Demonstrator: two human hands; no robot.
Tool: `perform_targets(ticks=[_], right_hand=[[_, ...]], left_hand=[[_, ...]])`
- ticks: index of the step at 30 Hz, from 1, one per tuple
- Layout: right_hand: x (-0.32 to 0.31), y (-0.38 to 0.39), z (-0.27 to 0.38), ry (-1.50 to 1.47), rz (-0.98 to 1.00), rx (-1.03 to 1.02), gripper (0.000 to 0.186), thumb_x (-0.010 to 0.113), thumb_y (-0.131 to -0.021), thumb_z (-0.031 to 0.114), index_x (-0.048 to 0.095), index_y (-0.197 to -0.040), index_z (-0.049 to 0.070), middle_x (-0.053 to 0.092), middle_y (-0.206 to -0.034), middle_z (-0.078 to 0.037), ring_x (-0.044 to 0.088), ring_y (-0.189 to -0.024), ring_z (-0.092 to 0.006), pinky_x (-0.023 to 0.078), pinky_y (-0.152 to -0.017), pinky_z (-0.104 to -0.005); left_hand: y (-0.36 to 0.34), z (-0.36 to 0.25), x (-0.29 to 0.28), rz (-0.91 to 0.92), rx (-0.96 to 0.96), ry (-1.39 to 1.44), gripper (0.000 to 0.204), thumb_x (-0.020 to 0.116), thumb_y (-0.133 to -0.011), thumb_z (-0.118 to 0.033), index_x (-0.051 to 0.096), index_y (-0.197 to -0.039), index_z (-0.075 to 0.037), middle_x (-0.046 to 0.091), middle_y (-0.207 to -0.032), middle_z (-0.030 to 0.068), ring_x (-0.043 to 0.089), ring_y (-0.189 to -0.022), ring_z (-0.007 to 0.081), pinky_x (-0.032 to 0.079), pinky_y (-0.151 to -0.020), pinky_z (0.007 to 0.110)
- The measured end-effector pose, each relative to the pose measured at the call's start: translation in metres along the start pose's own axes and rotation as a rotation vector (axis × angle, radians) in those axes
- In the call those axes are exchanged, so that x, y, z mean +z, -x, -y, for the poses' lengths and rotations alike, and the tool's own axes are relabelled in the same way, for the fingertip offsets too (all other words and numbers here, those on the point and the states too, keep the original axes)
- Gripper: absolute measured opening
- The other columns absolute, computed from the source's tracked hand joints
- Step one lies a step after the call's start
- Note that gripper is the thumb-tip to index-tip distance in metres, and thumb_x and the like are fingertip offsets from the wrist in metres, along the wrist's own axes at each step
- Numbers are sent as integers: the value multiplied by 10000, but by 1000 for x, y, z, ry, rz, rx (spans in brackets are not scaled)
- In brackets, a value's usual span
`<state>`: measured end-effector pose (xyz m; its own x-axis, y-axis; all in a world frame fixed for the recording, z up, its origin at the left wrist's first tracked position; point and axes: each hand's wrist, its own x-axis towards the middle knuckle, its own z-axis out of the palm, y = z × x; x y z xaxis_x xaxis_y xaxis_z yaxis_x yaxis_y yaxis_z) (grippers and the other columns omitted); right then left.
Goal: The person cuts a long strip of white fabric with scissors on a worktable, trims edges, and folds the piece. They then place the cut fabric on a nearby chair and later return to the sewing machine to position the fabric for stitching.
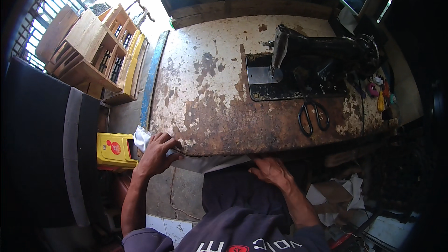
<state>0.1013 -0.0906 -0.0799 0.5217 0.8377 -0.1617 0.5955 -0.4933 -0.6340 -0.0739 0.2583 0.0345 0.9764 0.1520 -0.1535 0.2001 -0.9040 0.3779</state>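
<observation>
A white-grey cloth (212, 164) hangs along the front edge of the worn table (200, 135), stretched between my two hands. At the table's front left corner, my left hand (161, 153) is closed on the cloth, fingers bent over the edge and thumb below. A bunched white end of it sticks out beyond those fingers. Farther right, my right hand (273, 170) holds the cloth's other end just at the table edge. Its fingertips are partly hidden there. A black sewing machine (317, 58) stands at the back right, apart from both hands.
Black-handled scissors (313, 117) lie before the machine, with small coloured items (380, 94) at its right. A wooden shelf unit (105, 56) stands left of the table, above a yellow bin (114, 150). Cloth scraps (336, 193) lie low at the right.
</observation>
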Motion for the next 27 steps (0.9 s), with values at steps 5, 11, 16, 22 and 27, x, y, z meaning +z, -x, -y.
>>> perform_targets(ticks=[5, 11, 16, 22, 27], right_hand=[[-5, 16, -9, 91, -299, -259, 283, 805, -756, 101, 691, -1014, 108, 658, -860, -112, 680, -825, -332, 516, -734, -466], [-38, 88, -4, 276, -80, -271, 156, 738, -798, 108, 662, -933, 93, 642, -839, -88, 684, -774, -319, 511, -695, -456], [-44, 136, 9, 44, 728, 156, 206, 699, -924, 208, 697, -1043, 40, 738, -978, -178, 740, -905, -411, 586, -794, -511], [-30, 90, -22, -132, -215, 77, 306, 728, -922, 230, 739, -1199, 102, 738, -973, -186, 713, -1002, -373, 563, -892, -462], [-8, 50, -51, 243, -186, 45, 222, 703, -919, 188, 736, -1116, 90, 710, -981, -136, 671, -1022, -362, 525, -899, -476]], left_hand=[[11, 16, -1, -13, -21, -18, 351, 857, -808, -238, 666, -1061, -87, 597, -1059, 121, 561, -1070, 366, 444, -951, 484], [15, 28, 5, -94, 25, -4, 312, 866, -791, -232, 659, -965, -77, 594, -1045, 120, 556, -1063, 363, 453, -944, 471], [16, 22, 5, -108, 2, -20, 327, 871, -768, -212, 664, -979, -75, 598, -1035, 118, 558, -1072, 371, 453, -942, 479], [8, -37, -1, -76, -11, -185, 325, 865, -773, -163, 686, -1021, -55, 605, -1132, 145, 573, -1128, 366, 483, -990, 471], [-27, -124, 72, -146, 271, 59, 260, 804, -883, -280, 715, -1048, -99, 664, -999, 72, 617, -960, 282, 475, -845, 405]])
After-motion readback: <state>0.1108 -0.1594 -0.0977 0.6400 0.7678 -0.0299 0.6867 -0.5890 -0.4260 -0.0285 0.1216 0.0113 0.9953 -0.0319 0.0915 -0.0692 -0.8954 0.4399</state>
